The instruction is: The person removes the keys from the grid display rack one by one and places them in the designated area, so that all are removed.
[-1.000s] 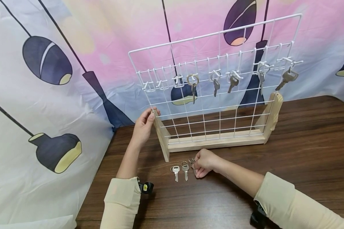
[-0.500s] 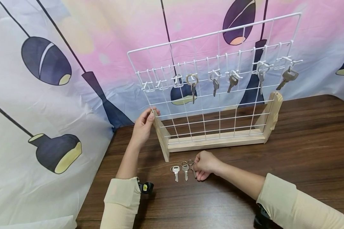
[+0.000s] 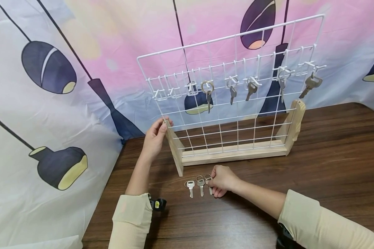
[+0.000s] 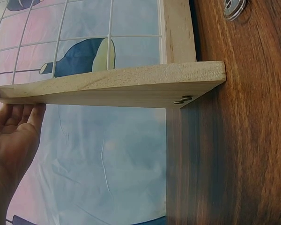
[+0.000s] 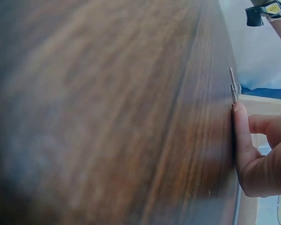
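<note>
A white wire grid rack [image 3: 233,156] with wooden ends stands on the dark table. My left hand [image 3: 153,138] grips the top of its left wooden end [image 3: 174,148]; in the left wrist view, fingers pass behind that board [image 4: 107,86]. In front of the rack, three keys with rings lie in a row: a left key [image 3: 190,188], a middle key [image 3: 201,186] and a right key [image 3: 210,189]. My right hand [image 3: 223,180] pinches the right key at its side, low against the table, and partly covers it. In the right wrist view, a fingertip [image 5: 239,107] meets the keys' edge.
Several keys hang from the rack's white hooks, among them one with a brass-toned ring [image 3: 208,87] and one at the far right [image 3: 311,84]. Hooks at the left end [image 3: 158,94] carry no keys. A patterned cloth [image 3: 112,52] hangs behind the table [image 3: 339,148].
The right key has turned from a slant to lie nearly in line with the other two, and more of it shows. My right hand has shifted slightly toward me. The left hand keeps its grip.
</note>
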Tool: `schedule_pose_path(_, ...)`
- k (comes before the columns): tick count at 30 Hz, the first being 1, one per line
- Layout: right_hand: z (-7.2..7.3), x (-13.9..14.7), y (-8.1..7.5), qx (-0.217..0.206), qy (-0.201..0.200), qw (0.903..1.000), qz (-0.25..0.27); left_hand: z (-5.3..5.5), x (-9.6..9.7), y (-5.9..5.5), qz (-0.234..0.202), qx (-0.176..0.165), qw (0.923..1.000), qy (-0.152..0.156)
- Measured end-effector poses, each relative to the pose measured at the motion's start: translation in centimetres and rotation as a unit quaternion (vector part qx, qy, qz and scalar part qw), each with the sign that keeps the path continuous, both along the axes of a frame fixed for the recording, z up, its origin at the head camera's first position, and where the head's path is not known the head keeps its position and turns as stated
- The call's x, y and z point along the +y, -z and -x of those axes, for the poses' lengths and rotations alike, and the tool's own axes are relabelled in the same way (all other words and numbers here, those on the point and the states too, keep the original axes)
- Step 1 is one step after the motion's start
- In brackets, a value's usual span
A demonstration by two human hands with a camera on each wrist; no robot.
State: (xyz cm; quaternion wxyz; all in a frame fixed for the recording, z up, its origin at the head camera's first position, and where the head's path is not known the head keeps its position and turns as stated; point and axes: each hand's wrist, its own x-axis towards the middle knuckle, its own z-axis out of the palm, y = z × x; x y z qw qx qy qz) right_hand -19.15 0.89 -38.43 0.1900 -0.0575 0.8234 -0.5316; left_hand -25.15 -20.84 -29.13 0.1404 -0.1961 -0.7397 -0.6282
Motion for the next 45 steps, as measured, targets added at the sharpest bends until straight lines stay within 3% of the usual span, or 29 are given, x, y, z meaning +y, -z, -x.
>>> schedule_pose_path(9,0.3,0.3,-0.8,0.015,-0.009,0.9998,-0.005,0.0,0.0,0.1,0.001,0.008,1.0000,-0.005)
schedule_pose_path(14,0.9,1.2,-3.9,0.112,-0.009,0.9935,-0.017,0.0,-0.1,0.1,0.003,0.009,1.0000,-0.002)
schedule_pose_path(18,1.0,2.0,-7.6,0.223,0.019,0.9747,-0.009,0.0,0.0,0.1,0.001,0.007,1.0000,-0.002)
schedule_pose_path(20,1.1,2.3,-9.4,0.290,0.037,0.9564,-0.006,0.0,0.0,0.1,-0.001,0.008,1.0000,-0.004)
schedule_pose_path(22,1.1,2.5,-11.0,0.364,0.060,0.9296,-0.002,0.0,0.0,0.1,-0.003,0.009,0.9999,-0.006)
schedule_pose_path(26,1.2,2.4,-13.9,0.504,0.119,0.8556,-0.012,0.1,-0.1,0.0,-0.003,0.011,0.9999,-0.006)
schedule_pose_path(28,1.4,2.5,-15.0,0.547,0.155,0.8216,-0.036,0.0,-0.1,0.0,-0.002,0.012,0.9999,-0.005)
schedule_pose_path(30,1.7,2.5,-15.8,0.560,0.184,0.8047,-0.071,0.1,-0.1,0.1,0.000,0.012,0.9999,-0.004)
schedule_pose_path(32,2.0,2.4,-16.4,0.551,0.202,0.8025,-0.106,0.1,-0.1,0.1,0.002,0.012,0.9999,-0.006)
schedule_pose_path(36,2.6,2.2,-16.9,0.516,0.216,0.8157,-0.146,0.1,0.0,0.2,0.006,0.012,0.9999,-0.007)
schedule_pose_path(41,3.1,2.0,-16.7,0.516,0.222,0.8165,-0.135,0.1,0.0,0.2,0.003,0.013,0.9999,-0.003)
schedule_pose_path(45,3.2,1.9,-16.5,0.537,0.212,0.8099,-0.103,0.1,0.0,0.1,0.005,0.015,0.9998,-0.008)
